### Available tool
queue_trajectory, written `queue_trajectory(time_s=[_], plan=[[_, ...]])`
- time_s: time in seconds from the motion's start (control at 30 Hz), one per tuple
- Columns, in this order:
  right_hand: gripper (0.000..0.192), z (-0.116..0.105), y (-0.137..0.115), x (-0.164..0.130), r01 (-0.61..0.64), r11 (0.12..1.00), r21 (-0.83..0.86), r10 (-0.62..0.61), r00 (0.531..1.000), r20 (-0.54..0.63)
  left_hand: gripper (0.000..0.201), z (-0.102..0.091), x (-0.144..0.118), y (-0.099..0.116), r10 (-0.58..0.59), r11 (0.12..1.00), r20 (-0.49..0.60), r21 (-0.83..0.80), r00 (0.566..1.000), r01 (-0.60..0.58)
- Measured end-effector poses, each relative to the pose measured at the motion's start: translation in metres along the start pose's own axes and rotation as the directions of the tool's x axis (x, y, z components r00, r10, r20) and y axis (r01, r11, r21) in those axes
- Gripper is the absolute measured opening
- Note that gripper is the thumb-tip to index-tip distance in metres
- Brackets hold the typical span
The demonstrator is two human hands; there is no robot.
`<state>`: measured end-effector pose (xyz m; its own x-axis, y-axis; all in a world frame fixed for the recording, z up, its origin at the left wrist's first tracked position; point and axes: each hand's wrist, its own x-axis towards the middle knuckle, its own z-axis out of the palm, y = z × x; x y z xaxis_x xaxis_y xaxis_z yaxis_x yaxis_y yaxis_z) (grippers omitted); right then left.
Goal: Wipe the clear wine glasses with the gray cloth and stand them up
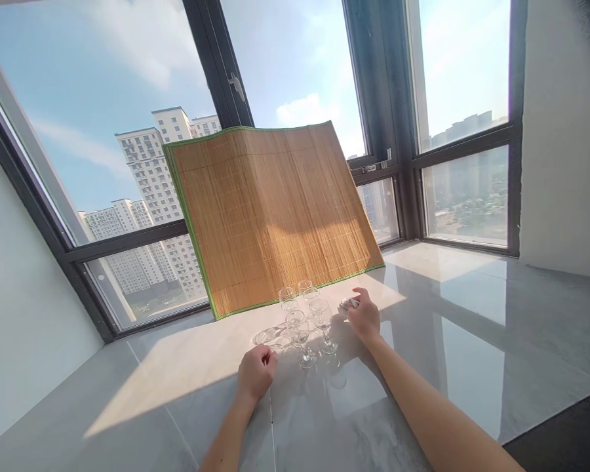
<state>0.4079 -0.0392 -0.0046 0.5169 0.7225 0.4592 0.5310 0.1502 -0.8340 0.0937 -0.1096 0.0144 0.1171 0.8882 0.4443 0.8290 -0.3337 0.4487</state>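
Head view: bamboo mat (270,216) leaning behind stemmed glasses (305,321), hands (256,371) flanking.

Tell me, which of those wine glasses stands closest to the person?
The front left glass, nearest the left hand. The front right glass stands slightly farther back, and the other two glasses are behind, by the mat.
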Motion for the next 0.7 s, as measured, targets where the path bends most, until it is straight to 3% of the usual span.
queue_trajectory(time_s=[0.13, 0.33, 0.5, 0.7], plan=[[0.041, -0.001, 0.001, 0.000, -0.004, 1.000, -0.008, 0.004, 1.000, 0.012, 0.021, -0.005, -0.009, 0.026, 0.206, 0.968, 0.048, -0.157, 0.977, -0.196], [0.044, -0.001, 0.002, 0.000, -0.024, 1.000, 0.002, 0.024, 0.999, 0.033, 0.020, 0.002, -0.023, 0.046, 0.223, 0.942, 0.309, -0.312, 0.924, -0.123], [0.040, -0.001, 0.000, 0.000, -0.022, 1.000, 0.018, 0.022, 0.999, 0.036, 0.048, 0.007, -0.025, 0.049, 0.252, 0.956, 0.438, -0.252, 0.863, -0.151], [0.040, -0.001, 0.000, 0.001, -0.005, 1.000, 0.015, 0.004, 0.999, 0.032, 0.041, -0.006, -0.029, 0.061, 0.248, 0.968, 0.428, -0.141, 0.869, -0.207]])
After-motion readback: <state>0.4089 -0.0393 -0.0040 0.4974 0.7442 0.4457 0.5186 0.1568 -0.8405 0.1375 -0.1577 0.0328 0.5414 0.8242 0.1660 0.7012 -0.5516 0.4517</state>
